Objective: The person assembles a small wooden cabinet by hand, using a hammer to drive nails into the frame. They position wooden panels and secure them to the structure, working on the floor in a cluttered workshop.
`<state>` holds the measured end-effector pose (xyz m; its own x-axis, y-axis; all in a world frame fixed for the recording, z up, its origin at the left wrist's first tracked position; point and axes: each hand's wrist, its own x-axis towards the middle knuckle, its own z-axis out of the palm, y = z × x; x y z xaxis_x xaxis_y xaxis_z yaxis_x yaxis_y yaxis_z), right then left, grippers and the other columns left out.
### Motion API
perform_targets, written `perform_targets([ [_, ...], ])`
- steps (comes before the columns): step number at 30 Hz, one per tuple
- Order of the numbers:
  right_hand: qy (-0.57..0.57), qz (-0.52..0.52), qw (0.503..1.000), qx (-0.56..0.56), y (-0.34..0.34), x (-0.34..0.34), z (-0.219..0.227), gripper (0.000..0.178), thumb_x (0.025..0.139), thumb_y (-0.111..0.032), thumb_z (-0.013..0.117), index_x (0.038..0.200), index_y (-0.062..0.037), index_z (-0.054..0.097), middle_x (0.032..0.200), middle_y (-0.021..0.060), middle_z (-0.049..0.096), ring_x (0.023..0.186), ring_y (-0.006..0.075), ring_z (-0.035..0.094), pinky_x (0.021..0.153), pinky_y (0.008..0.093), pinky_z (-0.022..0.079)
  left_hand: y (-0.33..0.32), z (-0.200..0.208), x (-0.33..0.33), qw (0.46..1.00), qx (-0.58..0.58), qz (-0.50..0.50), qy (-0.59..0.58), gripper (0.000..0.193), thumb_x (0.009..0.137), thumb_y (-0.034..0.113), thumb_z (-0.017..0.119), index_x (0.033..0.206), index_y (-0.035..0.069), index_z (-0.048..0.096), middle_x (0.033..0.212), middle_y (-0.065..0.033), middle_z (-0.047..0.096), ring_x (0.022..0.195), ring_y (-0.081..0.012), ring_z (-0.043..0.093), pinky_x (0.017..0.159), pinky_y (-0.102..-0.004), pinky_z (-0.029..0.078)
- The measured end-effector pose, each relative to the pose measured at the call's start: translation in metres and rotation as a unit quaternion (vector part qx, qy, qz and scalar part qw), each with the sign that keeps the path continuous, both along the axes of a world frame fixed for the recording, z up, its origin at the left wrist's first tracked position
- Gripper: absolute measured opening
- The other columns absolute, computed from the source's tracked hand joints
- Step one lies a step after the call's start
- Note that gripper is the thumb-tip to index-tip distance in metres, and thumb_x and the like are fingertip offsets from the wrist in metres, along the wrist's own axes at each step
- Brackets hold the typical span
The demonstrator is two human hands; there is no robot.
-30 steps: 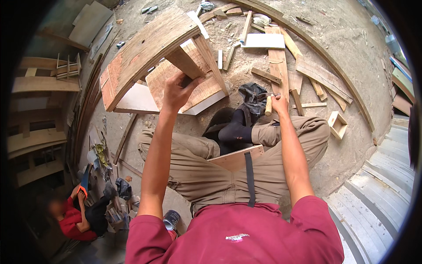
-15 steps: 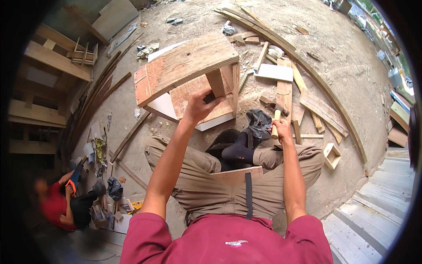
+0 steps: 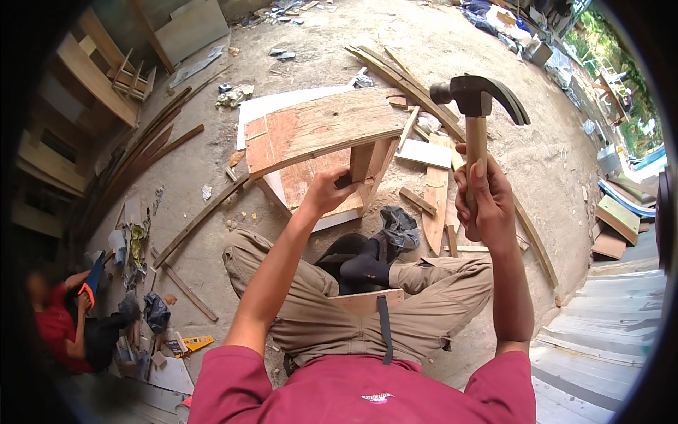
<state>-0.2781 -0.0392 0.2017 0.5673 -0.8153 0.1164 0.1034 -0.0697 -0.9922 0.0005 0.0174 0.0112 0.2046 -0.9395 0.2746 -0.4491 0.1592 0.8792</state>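
In front of me stands a wooden box-like piece [image 3: 321, 131] with a rough plywood top and an open side facing me. My left hand [image 3: 326, 192] reaches into that opening, its fingers closed round a short upright wooden strip [image 3: 361, 162] under the top. On the right, my right hand [image 3: 489, 198] holds a claw hammer [image 3: 477, 141] upright by its wooden handle. The hammer's dark metal head is raised, its claw pointing right, apart from the wood. A black plastic bag [image 3: 400, 230] lies by my foot.
Long boards [image 3: 406, 78] and offcuts lie on the dirt floor, with a white panel [image 3: 424, 152] among them. Corrugated metal sheets [image 3: 600, 353] border the right. At lower left, another person [image 3: 60, 318] holds a handsaw [image 3: 92, 281]. Wooden furniture stands at far left.
My right hand has lifted the hammer from near my knee to head-up, higher and farther right. My left hand keeps its hold on the strip; the view has shifted.
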Motion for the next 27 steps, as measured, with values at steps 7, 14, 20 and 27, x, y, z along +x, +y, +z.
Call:
perform_targets([
  [7,0.144,0.014,0.989,-0.038,0.000,0.017,0.073,0.047,0.106,-0.043,0.048,0.122,0.0007,0.055,0.067,-0.0049,0.046,0.044,0.0007,0.040,0.037,0.0186,0.032,0.008,0.007,-0.003,0.997,-0.033,0.013,-0.066,0.026,0.083,0.011,0.078,0.107,0.001,0.073,0.094,-0.0153,0.075,0.083,-0.0217,0.074,0.075,-0.0328,0.057],
  [14,0.355,0.099,0.922,-0.117,-0.014,0.021,0.056,0.039,0.108,-0.041,0.043,0.116,-0.0058,0.056,0.063,-0.0055,0.043,0.043,0.0029,0.035,0.037,0.0213,0.030,0.005,0.002,-0.001,0.999,0.016,0.000,-0.038,0.027,0.082,0.014,0.078,0.106,0.002,0.074,0.096,-0.0158,0.074,0.085,-0.0262,0.072,0.076,-0.0358,0.056],
  [20,0.258,0.057,0.957,-0.117,-0.016,0.022,0.107,0.045,0.105,-0.045,0.049,0.113,-0.0018,0.058,0.059,-0.0075,0.042,0.041,0.0019,0.034,0.035,0.0206,0.026,0.006,-0.002,0.001,0.997,0.003,-0.010,-0.080,0.029,0.082,0.014,0.079,0.108,0.002,0.074,0.102,-0.0147,0.075,0.091,-0.0239,0.073,0.080,-0.0337,0.056],
  [27,0.067,-0.045,0.986,-0.149,-0.005,0.029,0.101,0.044,0.106,-0.044,0.045,0.109,-0.0023,0.057,0.061,-0.0064,0.043,0.041,-0.0003,0.037,0.032,0.0185,0.025,0.003,-0.003,-0.002,0.999,-0.012,-0.012,-0.032,0.026,0.081,0.012,0.078,0.105,0.002,0.073,0.096,-0.0154,0.073,0.086,-0.0269,0.071,0.076,-0.0361,0.056],
])
